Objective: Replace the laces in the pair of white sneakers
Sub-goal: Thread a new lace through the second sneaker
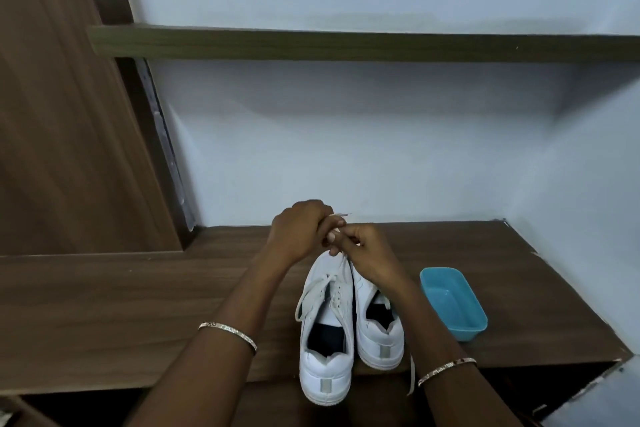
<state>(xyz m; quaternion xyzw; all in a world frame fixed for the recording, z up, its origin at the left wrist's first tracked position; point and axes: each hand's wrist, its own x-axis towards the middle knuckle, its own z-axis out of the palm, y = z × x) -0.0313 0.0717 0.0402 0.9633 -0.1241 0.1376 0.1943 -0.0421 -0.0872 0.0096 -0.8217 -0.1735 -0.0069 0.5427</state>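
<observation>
Though paired, sneakers (323, 364) toes toward wall (346, 156).

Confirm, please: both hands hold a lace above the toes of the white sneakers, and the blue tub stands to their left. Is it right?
Not quite: the head view shows the blue tub to the right of the white sneakers, not the left. The left hand and right hand do hold a lace above the toes.
</observation>
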